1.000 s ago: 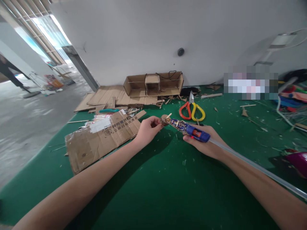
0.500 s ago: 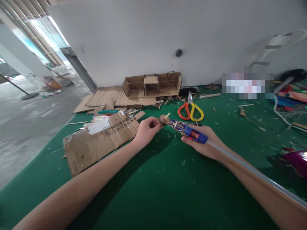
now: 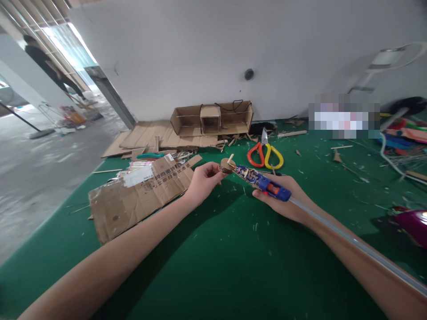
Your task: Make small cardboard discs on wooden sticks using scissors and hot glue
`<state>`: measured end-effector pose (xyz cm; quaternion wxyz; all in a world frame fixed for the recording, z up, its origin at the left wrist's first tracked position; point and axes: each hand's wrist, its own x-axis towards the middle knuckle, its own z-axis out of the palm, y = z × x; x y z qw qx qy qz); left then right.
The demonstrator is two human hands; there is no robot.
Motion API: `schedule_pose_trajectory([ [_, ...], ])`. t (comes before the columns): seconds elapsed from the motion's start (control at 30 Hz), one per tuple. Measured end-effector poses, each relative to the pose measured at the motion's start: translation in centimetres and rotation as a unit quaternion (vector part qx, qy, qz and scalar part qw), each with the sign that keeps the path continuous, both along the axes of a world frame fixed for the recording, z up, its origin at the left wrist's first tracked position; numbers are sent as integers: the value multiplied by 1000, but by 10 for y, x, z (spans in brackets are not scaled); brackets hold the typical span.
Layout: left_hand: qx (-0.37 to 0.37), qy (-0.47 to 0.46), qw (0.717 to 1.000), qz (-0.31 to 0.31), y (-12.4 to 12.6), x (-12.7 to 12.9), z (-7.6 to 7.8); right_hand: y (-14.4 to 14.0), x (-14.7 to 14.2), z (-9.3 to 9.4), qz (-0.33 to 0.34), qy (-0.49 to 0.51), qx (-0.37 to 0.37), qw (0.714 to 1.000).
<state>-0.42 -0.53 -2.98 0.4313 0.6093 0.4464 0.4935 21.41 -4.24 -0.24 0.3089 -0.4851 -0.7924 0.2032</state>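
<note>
Pinched in the fingers of my left hand (image 3: 204, 181) is a small round cardboard disc (image 3: 227, 166). A short pale stick (image 3: 230, 158) stands up from the disc. My right hand (image 3: 286, 195) is wrapped round a blue hot glue gun (image 3: 271, 186), whose worn front end points left. The gun's tip is at the disc, close to the foot of the stick; whether they touch, I cannot tell. From the back of the gun a long clear glue stick (image 3: 347, 240) runs along my right forearm. A small red light glows near my right thumb.
Scissors (image 3: 266, 154) with red and yellow handles lie beyond my right hand. A cardboard box with compartments (image 3: 185, 122) stands against the wall. Flat printed cardboard (image 3: 133, 209) lies left, scraps behind it. A shiny purple object (image 3: 413, 224) is at right. Far left, a person (image 3: 50, 66) stands.
The disc has tilted so more of its flat face shows, and its stick leans differently. The glue gun has shifted slightly right. A person has appeared in the far left background.
</note>
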Motion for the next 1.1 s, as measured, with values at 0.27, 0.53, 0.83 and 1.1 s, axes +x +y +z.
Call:
schedule_pose_trajectory([
  [0.27, 0, -8, 1000, -16, -2, 1, 3, -2, 0, 4, -7, -4, -3, 1000],
  [0.53, 12, 14, 999, -26, -2, -1, 2, -1, 0, 3, -5, -4, -5, 1000],
  [0.83, 19, 41, 998, -35, -3, -1, 4, 0, 0, 2, -4, -13, 5, 1000],
  [1.1, 19, 32, 998, -42, -1, -2, 2, 0, 1, 1, -10, -27, 0, 1000],
])
